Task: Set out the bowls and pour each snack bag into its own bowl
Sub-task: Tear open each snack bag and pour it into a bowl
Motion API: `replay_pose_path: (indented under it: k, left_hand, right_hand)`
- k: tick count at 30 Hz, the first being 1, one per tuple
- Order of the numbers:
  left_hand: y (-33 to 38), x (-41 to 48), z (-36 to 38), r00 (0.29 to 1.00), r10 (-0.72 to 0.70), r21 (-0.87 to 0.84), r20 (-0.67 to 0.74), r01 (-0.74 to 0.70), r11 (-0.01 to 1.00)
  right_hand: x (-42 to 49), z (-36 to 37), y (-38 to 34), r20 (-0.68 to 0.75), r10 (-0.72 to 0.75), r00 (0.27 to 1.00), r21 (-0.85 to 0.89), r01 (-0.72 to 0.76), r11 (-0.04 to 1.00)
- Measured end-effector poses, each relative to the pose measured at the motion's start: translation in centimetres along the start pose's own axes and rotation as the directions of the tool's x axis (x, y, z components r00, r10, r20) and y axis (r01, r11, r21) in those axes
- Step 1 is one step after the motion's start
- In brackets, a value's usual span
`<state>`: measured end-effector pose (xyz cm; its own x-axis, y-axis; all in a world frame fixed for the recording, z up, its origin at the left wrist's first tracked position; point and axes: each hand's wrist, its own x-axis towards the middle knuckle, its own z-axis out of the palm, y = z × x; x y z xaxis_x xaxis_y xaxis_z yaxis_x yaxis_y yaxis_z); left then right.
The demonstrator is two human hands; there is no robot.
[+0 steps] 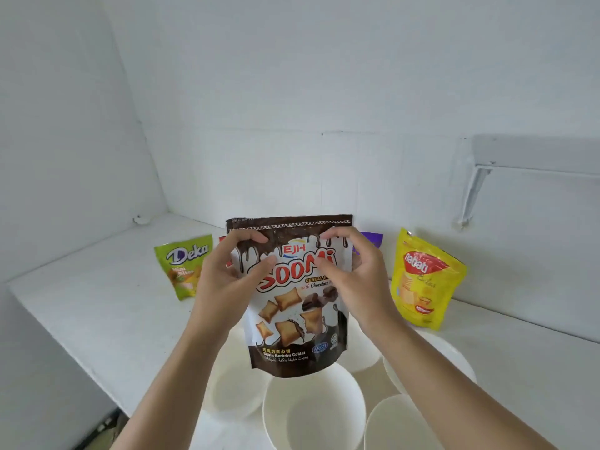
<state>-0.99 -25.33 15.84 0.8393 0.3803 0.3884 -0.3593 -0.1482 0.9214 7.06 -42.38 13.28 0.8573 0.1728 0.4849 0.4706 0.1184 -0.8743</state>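
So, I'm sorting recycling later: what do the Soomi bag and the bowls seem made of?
Soomi bag: glossy printed plastic film, probably laminated, judging by its sheen, soft creases and the crimped seal strip on top. Bowls: matte white, thin-walled, likely paper or foam; no shine, and the look leaves open which.

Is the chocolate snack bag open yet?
Shut: the Soomi bag has its top strip whole; the left hand and right hand pinch it just below.
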Motion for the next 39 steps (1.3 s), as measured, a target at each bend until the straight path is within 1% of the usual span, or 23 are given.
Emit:
replay_pose_path:
  k: [4, 7, 9, 12, 15, 17, 21, 26, 29, 31, 34, 39]
  left_hand:
    - [-0.6, 0.7, -5.3, 0.991, -0.056, -0.050, -0.125, 0.050, 0.997]
    - [-1.2, 1.6, -9.0, 0.982, -0.066, -0.056, -0.176, 0.057, 0.997]
    - [-1.7, 2.4, -11.5, 0.979, -0.078, -0.062, -0.190, 0.067, 0.996]
    - [-2.3, 3.7, -14.7, 0.981, -0.089, -0.055, -0.171, 0.081, 0.995]
    - [-2.9, 5.1, -17.4, 0.992, -0.079, -0.036, -0.101, 0.076, 0.996]
    - [-3.4, 6.3, -18.7, 0.996, -0.067, -0.002, -0.053, 0.067, 0.998]
    - [-5.3, 8.3, -20.2, 0.998, -0.060, 0.031, -0.024, 0.060, 0.998]
    - [-8.9, 10.0, -21.8, 0.991, -0.093, 0.099, -0.101, 0.103, 0.990]
    - [-10.8, 10.2, -22.4, 0.981, -0.132, 0.115, -0.141, 0.148, 0.982]
    - [-12.1, 10.1, -22.8, 0.979, -0.147, 0.140, -0.138, 0.166, 0.976]
    - [-14.0, 9.8, -23.4, 0.977, -0.177, 0.158, -0.122, 0.195, 0.968]
    - [-15.3, 9.1, -24.0, 0.958, -0.258, 0.059, -0.126, 0.267, 0.962]
  right_hand:
    - [0.9, 5.9, -0.1, 0.112, 0.055, 0.992, 0.060, -0.062, 0.996]
    - [1.6, 9.8, -0.1, 0.155, 0.090, 0.984, 0.130, -0.111, 0.985]
    - [2.2, 12.5, 0.4, 0.167, 0.095, 0.981, 0.145, -0.119, 0.982]
    - [3.1, 15.9, 1.3, 0.178, 0.087, 0.980, 0.151, -0.114, 0.982]
    - [4.1, 18.6, 2.2, 0.198, 0.090, 0.976, 0.200, -0.130, 0.971]
    - [4.9, 20.1, 3.0, 0.181, 0.081, 0.980, 0.211, -0.119, 0.970]
    - [6.3, 22.3, 5.3, 0.093, 0.093, 0.991, 0.159, -0.107, 0.981]
    - [7.8, 24.0, 8.3, 0.095, 0.109, 0.989, 0.100, -0.119, 0.988]
    - [8.3, 24.6, 9.9, 0.122, 0.109, 0.987, 0.070, -0.118, 0.991]
    - [8.4, 24.9, 11.0, 0.146, 0.091, 0.985, 0.020, -0.095, 0.995]
    - [8.1, 25.3, 12.6, 0.185, 0.105, 0.977, -0.024, -0.103, 0.994]
    - [7.2, 25.8, 13.8, 0.253, 0.156, 0.955, -0.032, -0.153, 0.988]
